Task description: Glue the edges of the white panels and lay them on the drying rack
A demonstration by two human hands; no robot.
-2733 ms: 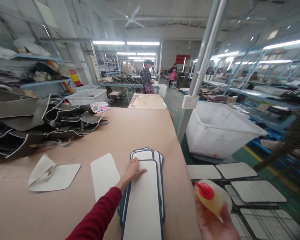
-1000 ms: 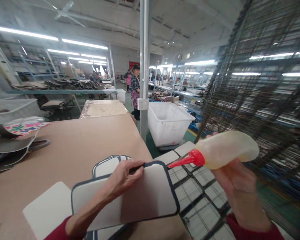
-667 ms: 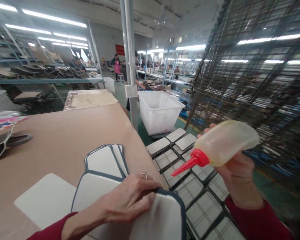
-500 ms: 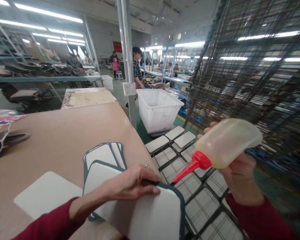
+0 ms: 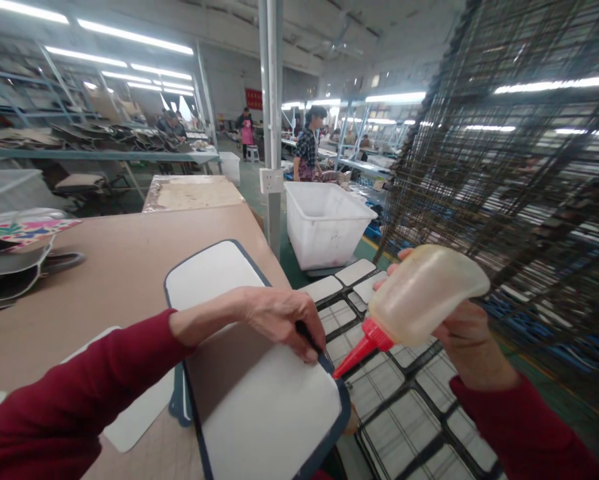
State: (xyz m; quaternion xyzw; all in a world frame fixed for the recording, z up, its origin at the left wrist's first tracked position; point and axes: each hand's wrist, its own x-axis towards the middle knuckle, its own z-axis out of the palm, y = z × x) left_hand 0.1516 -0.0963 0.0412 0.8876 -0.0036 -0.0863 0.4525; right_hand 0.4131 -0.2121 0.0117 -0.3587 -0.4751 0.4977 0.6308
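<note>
My right hand [image 5: 459,327] is wrapped round a translucent squeeze bottle [image 5: 424,293] tilted downward. Its red nozzle [image 5: 356,353] points at the dark blue border of a white rounded panel [image 5: 274,407], and the tip appears to meet that border. The panel's upper right edge is in the closed fingers of my left hand [image 5: 284,320], which reaches across it. Part of the border is dark between those fingers. Beneath and beyond it lies another dark-edged white panel [image 5: 219,270] on the brown table [image 5: 129,260].
Plain white pieces [image 5: 144,407] lie on the table at left. A wire rack [image 5: 404,407] holding several dark-edged white panels is at right, beside a tall stack of wire racks [image 5: 504,167]. A white plastic bin [image 5: 324,233] stands ahead, near a post [image 5: 272,133]. People work farther back.
The panel under my left hand has turned and tilted, and the hand has moved slightly up. The bottle has shifted left and its nozzle has come onto the panel's edge. My view has swung left.
</note>
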